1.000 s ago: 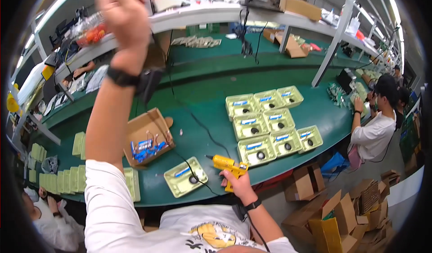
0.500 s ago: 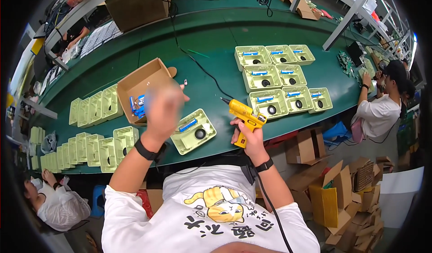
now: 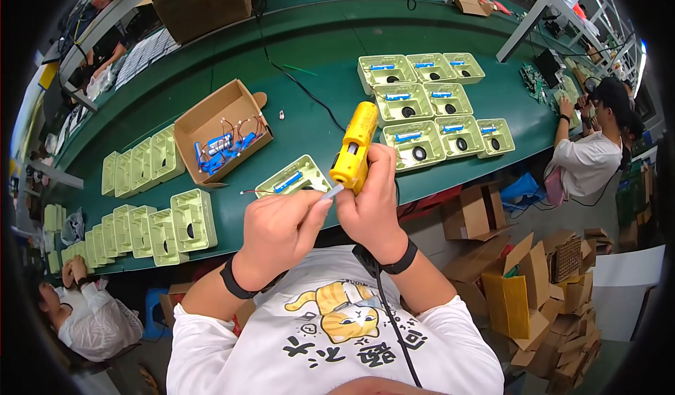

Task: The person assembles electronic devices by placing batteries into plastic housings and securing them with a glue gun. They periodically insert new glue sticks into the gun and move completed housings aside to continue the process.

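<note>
A yellow hot glue gun [image 3: 360,131] is gripped by my right hand [image 3: 374,209], its rear end turned toward me and its nozzle out of sight. My left hand [image 3: 281,225] pinches a greyish glue stick [image 3: 332,192] between thumb and fingers, the stick's tip at the back of the gun. Just beyond my hands lies a pale green plastic housing [image 3: 309,166], partly covered by them. Inside it sits a blue battery [image 3: 288,181] with a wire running out over the left side.
An open cardboard box [image 3: 199,126] with blue wired batteries [image 3: 219,145] stands left of centre. Housings with batteries and black rings [image 3: 404,103] are grouped at right; more housings [image 3: 193,212] line the left. The gun's cable trails down past my right arm. Co-workers sit at both sides.
My left hand has come from beside the cardboard box to the gun's rear, now with a glue stick. The gun has swung round and its back faces me.
</note>
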Action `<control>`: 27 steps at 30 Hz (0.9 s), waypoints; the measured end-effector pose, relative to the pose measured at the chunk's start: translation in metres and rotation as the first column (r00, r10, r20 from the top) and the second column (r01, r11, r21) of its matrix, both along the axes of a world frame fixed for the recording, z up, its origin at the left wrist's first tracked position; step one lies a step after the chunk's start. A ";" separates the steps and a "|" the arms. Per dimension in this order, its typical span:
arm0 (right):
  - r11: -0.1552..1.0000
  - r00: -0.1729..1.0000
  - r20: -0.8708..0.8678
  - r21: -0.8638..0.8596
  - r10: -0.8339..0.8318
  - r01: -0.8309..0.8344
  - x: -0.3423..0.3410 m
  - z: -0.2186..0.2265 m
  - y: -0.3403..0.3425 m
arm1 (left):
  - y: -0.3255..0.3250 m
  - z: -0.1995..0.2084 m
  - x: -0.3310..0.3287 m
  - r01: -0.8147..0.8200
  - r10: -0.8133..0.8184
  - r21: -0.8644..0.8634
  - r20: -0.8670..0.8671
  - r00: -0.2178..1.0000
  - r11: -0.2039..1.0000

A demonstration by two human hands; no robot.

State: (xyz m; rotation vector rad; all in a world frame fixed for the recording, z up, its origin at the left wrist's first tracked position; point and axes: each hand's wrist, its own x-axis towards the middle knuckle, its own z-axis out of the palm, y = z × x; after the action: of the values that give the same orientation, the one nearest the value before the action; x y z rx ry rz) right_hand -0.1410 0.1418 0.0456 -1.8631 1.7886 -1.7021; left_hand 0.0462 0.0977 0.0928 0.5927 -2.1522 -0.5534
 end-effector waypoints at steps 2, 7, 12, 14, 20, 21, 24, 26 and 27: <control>0.997 0.995 -0.066 -0.014 -0.072 0.071 0.000 -0.009 -0.001 | 0.006 0.000 0.002 -0.024 0.025 0.240 -0.001 1.000 0.970; 0.983 0.973 -0.153 -0.079 -0.174 0.164 -0.005 -0.024 -0.009 | -0.009 0.012 0.010 0.145 -0.121 0.821 -0.093 0.988 0.552; 0.986 0.969 -0.182 -0.014 -0.166 0.167 0.000 -0.035 -0.006 | -0.017 0.006 0.011 0.229 -0.138 0.946 -0.201 0.970 0.229; 0.982 0.960 -0.210 0.003 -0.185 0.190 0.004 -0.038 -0.005 | -0.018 0.000 0.009 0.238 -0.136 0.949 -0.213 0.968 0.206; 0.977 0.926 -0.312 -0.045 -0.212 0.209 -0.004 -0.037 -0.004 | -0.023 -0.014 0.014 0.415 -0.092 0.907 -0.420 0.903 -0.068; 0.978 0.927 -0.315 -0.035 -0.205 0.204 -0.005 -0.037 -0.004 | -0.023 -0.016 0.014 0.439 -0.084 0.893 -0.447 0.890 -0.103; 0.981 0.931 -0.311 -0.019 -0.192 0.196 -0.002 -0.037 -0.001 | -0.026 -0.023 0.016 0.466 -0.096 0.876 -0.478 0.873 -0.122; 0.981 0.939 -0.286 -0.011 -0.190 0.195 0.002 -0.036 0.000 | -0.030 -0.025 0.018 0.467 -0.145 0.880 -0.475 0.868 -0.087; 0.981 0.939 -0.288 -0.009 -0.189 0.195 0.001 -0.036 0.000 | -0.030 -0.026 0.019 0.468 -0.144 0.879 -0.477 0.867 -0.090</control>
State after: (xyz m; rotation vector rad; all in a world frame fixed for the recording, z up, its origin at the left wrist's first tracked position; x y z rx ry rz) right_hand -0.1397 0.1415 0.0095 -2.0808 2.1511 -1.5218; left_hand 0.0651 0.0673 0.0671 0.6322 -1.2053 -2.4821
